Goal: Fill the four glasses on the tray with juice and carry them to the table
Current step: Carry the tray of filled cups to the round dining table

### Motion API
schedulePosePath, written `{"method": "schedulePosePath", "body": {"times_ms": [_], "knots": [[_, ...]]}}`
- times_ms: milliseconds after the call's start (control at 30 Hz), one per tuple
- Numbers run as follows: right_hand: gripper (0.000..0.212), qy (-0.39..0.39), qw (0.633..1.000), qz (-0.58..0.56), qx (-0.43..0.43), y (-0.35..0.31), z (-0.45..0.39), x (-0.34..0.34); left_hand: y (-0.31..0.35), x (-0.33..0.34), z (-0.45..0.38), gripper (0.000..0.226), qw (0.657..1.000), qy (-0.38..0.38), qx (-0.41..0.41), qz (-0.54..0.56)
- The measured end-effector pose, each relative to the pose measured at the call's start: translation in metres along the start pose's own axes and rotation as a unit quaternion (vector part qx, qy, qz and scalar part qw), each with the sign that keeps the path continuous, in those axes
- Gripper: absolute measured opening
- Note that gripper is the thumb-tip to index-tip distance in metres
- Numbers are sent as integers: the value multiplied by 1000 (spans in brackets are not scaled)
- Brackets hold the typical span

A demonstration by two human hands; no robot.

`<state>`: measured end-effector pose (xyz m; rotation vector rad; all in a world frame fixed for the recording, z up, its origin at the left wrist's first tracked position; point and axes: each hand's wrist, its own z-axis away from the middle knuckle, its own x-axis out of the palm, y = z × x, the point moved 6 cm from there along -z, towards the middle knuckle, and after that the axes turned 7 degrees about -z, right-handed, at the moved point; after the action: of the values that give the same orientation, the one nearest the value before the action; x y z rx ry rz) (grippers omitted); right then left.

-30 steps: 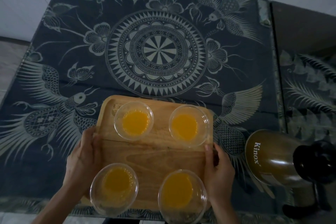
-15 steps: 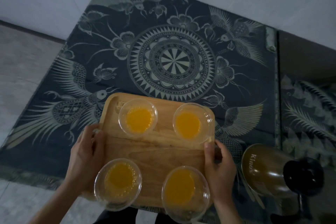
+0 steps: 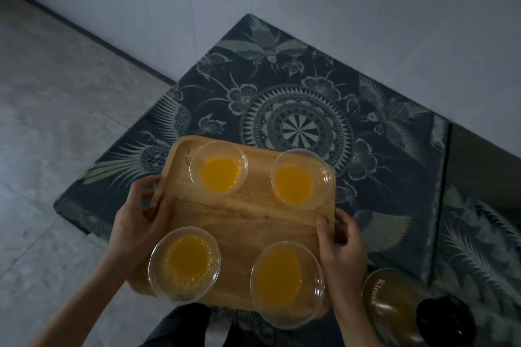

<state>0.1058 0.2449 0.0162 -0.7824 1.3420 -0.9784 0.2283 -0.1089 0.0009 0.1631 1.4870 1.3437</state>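
tray [image 3: 245, 222] now lifted off patterned cloth [image 3: 394, 183], swung left toward floor [image 3: 56, 149]. left hand [image 3: 135, 222] and right hand [image 3: 341, 242] clamp its side edges. four glasses [image 3: 218, 167] filled, upright. filling done; carry under way.

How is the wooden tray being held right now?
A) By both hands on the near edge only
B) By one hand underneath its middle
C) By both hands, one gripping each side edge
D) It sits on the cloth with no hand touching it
C: the left hand grips the wooden tray at its left edge and the right hand grips its right edge, four glasses of juice standing on it.
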Motion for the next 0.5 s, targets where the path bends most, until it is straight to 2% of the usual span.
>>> {"method": "schedulePosePath", "body": {"times_ms": [200, 367, 500], "knots": [[38, -50, 998, 13, -40, -15, -5, 3, -5, -22, 38, 42, 997, 51, -17, 53], [47, -117, 992, -3, -51, -27, -9, 10, -18, -33, 77, 33, 992, 98, -21, 75], [48, -175, 982, -1, -64, -34, -5, 18, -32, -40, 111, 41, 987, 133, -40, 77]]}}
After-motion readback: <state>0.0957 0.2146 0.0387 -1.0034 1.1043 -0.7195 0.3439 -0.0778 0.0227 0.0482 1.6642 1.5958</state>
